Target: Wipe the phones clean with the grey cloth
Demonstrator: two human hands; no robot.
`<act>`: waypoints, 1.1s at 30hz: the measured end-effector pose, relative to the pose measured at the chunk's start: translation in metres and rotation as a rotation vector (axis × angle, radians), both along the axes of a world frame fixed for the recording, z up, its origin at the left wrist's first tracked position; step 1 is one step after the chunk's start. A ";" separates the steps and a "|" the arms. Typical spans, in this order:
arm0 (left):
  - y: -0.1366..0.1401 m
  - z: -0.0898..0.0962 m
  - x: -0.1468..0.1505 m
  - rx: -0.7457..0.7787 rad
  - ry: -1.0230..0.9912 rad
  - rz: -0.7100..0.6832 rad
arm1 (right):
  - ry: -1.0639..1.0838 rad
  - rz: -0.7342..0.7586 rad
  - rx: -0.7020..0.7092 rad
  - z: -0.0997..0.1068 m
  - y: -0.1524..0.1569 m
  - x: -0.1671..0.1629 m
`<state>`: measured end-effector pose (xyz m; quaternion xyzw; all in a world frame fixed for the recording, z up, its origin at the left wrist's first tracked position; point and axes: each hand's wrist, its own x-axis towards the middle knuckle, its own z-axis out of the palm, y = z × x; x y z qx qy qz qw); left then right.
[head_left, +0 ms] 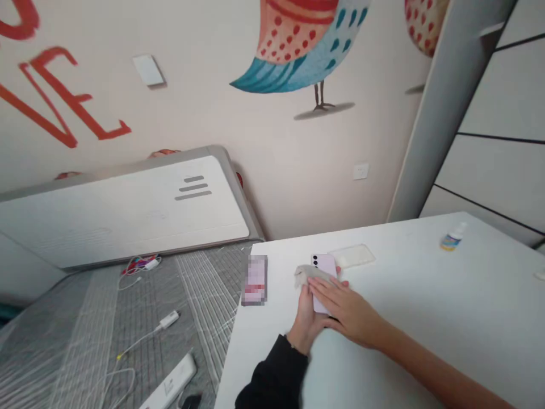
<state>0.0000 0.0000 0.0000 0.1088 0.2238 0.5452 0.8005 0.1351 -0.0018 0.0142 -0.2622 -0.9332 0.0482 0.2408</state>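
A pale lilac phone [327,262] rests in my left hand [305,322], its back with the camera lenses facing up. My left fingers wrap round it from below, and some fingertips show at its right edge. A light grey cloth [307,274] lies across the phone's back. My right hand [347,311] presses the cloth onto the phone with its fingers close together, covering much of both. Just behind the phone, a clear phone case [352,256] lies on the white table [409,324].
A second phone-like item [254,280], blurred out, lies at the table's left edge. Toward the back right stands a small bottle [453,237]. On the bed [162,301] at left are a white power strip [172,382], a charger [169,319] and cables.
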 end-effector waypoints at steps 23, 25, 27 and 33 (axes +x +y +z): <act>0.003 0.003 -0.007 -0.039 0.044 0.048 | 0.551 -0.337 -0.213 -0.021 0.034 0.021; 0.003 0.000 -0.006 -0.060 0.065 0.056 | 0.557 -0.352 -0.238 -0.024 0.034 0.022; 0.004 -0.002 -0.005 -0.080 0.085 0.064 | 0.567 -0.370 -0.252 -0.026 0.032 0.023; 0.002 0.000 -0.006 -0.106 0.141 0.079 | 0.562 -0.331 -0.290 -0.019 0.017 0.013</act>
